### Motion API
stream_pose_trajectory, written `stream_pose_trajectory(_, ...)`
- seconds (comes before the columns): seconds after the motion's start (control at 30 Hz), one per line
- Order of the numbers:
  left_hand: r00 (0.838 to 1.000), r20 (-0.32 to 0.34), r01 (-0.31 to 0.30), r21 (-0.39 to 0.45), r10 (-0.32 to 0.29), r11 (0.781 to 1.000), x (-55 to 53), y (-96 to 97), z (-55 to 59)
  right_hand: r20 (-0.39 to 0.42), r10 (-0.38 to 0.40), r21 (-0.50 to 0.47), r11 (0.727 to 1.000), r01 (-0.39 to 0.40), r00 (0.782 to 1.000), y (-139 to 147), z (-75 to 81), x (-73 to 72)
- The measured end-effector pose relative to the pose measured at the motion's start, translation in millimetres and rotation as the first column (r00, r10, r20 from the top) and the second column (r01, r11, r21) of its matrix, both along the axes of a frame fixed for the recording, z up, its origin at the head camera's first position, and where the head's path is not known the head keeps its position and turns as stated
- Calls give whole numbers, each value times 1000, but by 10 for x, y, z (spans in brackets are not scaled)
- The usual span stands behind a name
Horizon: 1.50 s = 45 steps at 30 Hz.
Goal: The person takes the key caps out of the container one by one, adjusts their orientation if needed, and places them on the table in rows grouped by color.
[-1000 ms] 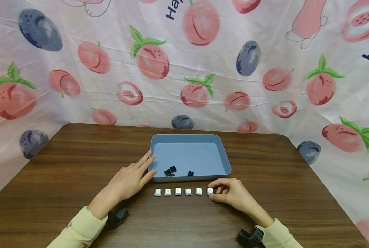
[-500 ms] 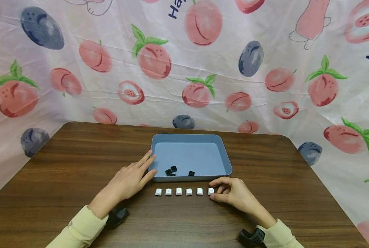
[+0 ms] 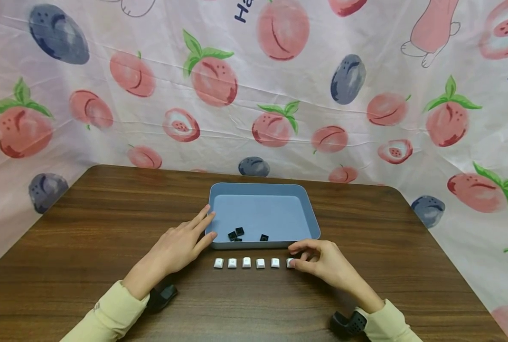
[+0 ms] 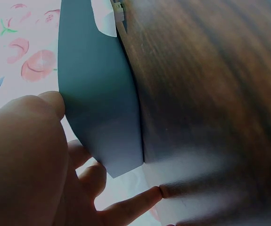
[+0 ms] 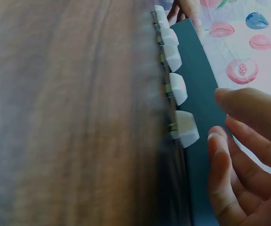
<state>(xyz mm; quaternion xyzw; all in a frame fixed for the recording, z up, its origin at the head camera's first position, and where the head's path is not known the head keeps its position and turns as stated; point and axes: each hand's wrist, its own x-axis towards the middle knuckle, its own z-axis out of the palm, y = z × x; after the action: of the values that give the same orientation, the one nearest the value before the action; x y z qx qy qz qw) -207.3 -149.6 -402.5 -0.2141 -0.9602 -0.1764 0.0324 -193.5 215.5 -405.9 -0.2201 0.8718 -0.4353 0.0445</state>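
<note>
Several white keycaps (image 3: 246,262) stand in a row along the near side of a blue tray (image 3: 258,245). At the row's right end, my right hand (image 3: 324,261) hovers close over the last keycap (image 3: 289,262); its thumb overlaps that cap in the head view. In the right wrist view the thumb and forefinger stand apart beside the nearest white keycap (image 5: 187,129), with nothing between them. My left hand (image 3: 178,244) lies with outstretched fingers at the tray's left edge, and its fingertips reach over the rim.
A few small black keycaps (image 3: 239,231) lie inside the tray, near its front wall. Brown wooden table (image 3: 220,308) surrounds the tray on all sides. A fruit-print cloth (image 3: 296,156) hangs behind the table. Each wrist carries a black camera mount (image 3: 348,324).
My right hand has risen slightly off the last white keycap, its thumb moving from the cap's near side to overlap it. The left hand stays at the tray. The head view has shifted slightly.
</note>
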Motion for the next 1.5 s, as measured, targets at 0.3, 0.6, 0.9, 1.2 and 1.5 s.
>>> stream_pose_trajectory(0.3,1000,-3,-3,-7,3,1000,-12,-4,21,-48,28,-23,999,-29,998,-154,192,-157)
stream_pose_trajectory(0.6,1000,15,-4,-7,4,1000,-8,7,-10,-77,28,11,1000,-27,997,-373,221,-358)
stream_pose_trajectory(0.9,1000,6,-2,-5,2,1000,-9,1,-3,-13,43,81,996,-42,999,-489,185,-543)
stream_pose_trajectory(1.2,1000,17,-8,-9,8,1000,-13,9,10,106,145,184,969,-162,984,-573,188,-669)
stream_pose_trajectory(1.5,1000,14,-8,-3,8,1000,-9,13,10,75,162,202,964,-174,984,-561,170,-709)
